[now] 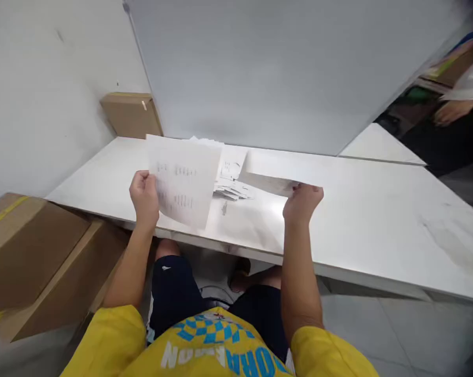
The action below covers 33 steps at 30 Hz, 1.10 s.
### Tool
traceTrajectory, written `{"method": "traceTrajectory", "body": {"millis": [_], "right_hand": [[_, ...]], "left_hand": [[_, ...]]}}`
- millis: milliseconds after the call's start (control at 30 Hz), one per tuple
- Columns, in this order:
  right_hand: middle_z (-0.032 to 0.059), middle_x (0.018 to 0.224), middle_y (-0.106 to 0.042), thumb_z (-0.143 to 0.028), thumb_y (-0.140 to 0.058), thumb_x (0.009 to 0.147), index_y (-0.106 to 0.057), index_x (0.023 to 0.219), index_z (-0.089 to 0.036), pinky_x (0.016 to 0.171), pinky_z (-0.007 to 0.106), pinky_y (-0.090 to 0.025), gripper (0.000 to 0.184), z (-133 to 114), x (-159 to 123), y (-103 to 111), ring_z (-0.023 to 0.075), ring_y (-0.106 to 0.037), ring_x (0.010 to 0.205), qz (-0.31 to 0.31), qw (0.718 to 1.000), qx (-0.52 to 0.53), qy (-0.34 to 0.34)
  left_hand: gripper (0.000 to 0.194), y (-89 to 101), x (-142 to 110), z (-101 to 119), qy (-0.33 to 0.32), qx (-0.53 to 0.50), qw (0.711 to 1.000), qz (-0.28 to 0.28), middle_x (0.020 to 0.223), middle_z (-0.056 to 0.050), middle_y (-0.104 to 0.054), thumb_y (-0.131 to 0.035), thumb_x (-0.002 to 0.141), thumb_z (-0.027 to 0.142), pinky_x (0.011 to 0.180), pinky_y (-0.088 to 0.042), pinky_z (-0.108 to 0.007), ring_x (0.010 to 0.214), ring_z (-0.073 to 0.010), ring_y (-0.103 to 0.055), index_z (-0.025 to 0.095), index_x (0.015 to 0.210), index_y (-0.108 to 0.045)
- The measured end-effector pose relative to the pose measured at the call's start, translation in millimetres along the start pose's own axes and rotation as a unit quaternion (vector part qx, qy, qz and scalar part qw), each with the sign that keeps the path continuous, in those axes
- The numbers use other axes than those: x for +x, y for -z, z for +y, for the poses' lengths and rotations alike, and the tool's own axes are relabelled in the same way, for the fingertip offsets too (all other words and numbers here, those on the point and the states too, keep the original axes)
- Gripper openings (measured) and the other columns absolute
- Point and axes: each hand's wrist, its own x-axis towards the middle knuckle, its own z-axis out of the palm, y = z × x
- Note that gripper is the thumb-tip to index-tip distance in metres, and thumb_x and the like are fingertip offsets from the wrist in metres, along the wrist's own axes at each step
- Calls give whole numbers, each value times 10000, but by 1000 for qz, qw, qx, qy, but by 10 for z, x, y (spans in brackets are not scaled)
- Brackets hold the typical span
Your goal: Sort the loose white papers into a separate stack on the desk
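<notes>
My left hand (145, 196) pinches the left edge of a printed paper sheet (185, 180), held up above the white table with lines of small text on it. On the other side, my right hand (302, 201) is closed on the right end of a second paper sheet (267, 183), which is bent and tilted with its underside in shadow. Between the two sheets, a loose pile of papers (232, 189) lies on the tabletop, partly hidden behind the left sheet.
The white table (377, 209) runs along a grey panel (240, 68). A cardboard box (132, 115) stands at its far left corner. Larger cardboard boxes (32, 251) sit at the lower left, beside the table. Another person's hand (454, 111) shows at the upper right.
</notes>
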Motion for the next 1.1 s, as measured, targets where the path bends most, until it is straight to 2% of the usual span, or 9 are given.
{"method": "traceTrajectory", "body": {"millis": [133,267,433,600,733,833,900,1000,1100], "right_hand": [[-80,578,-378,-239,-680,656,-475,655,-209,481,192,-311,207,-77,-131,445,62,-364,511,-62,991,-30,-116],[-46,664,-517,-310,-665,655,-594,777,-212,528,232,-380,171,-99,-454,624,94,-450,559,-141,965,-107,-195],[6,802,-622,-341,-601,729,-642,982,-220,677,294,-461,284,-114,-706,653,175,-578,762,-166,930,-292,-148],[84,1005,-641,-285,-488,777,-572,1211,-190,721,349,-475,452,9,-646,696,218,-600,800,-153,890,-416,-108],[116,1040,-634,-263,-433,789,-541,1264,-150,783,389,-482,501,160,-601,700,241,-603,823,-130,881,-439,-115],[121,1058,-630,-269,-430,781,-549,1257,-152,813,415,-491,504,258,-600,718,246,-601,835,-131,885,-431,-120],[118,1058,-626,-283,-440,776,-593,1171,-171,839,432,-495,437,305,-594,739,253,-598,870,-145,885,-429,-106],[126,1098,-603,-312,-496,762,-622,1012,-195,916,460,-485,303,321,-547,751,277,-580,1005,-169,887,-424,-68],[116,1218,-569,-327,-572,748,-570,1123,-224,982,459,-470,390,251,-464,714,270,-557,1123,-188,918,-347,-46]], "left_hand": [[76,-251,-210,-182,133,-28,984,-117,595,48,-451,-579,721,228,516,-338,-195,549,-103,-402,197,691,-517],[62,-628,-530,-440,199,-64,956,-208,616,33,-544,-590,717,241,567,-401,-208,584,-120,-503,189,704,-558],[126,-1088,-884,-596,227,-114,940,-230,703,5,-629,-642,750,283,657,-461,-233,687,-146,-602,173,788,-593],[414,-1283,-1080,-585,313,-244,871,-288,874,-57,-690,-583,847,573,762,-531,-319,850,-221,-682,176,966,-587],[629,-1278,-1149,-665,253,-268,865,-341,1217,-113,-650,-426,887,720,966,-501,-387,1161,-268,-622,209,1241,-520],[626,-1265,-1159,-776,186,-223,881,-374,1420,-108,-524,-570,867,621,1056,-450,-400,1301,-266,-531,259,1358,-427],[674,-1272,-1152,-827,149,-195,893,-376,1468,-117,-474,-668,824,527,1092,-422,-417,1340,-275,-494,259,1379,-395],[656,-1298,-1125,-825,81,-182,908,-367,1458,-132,-480,-671,828,482,1114,-405,-430,1352,-278,-480,243,1375,-399],[596,-1323,-1074,-734,4,-178,912,-368,1381,-136,-538,-638,849,528,1099,-419,-429,1308,-272,-516,238,1331,-441]]}}
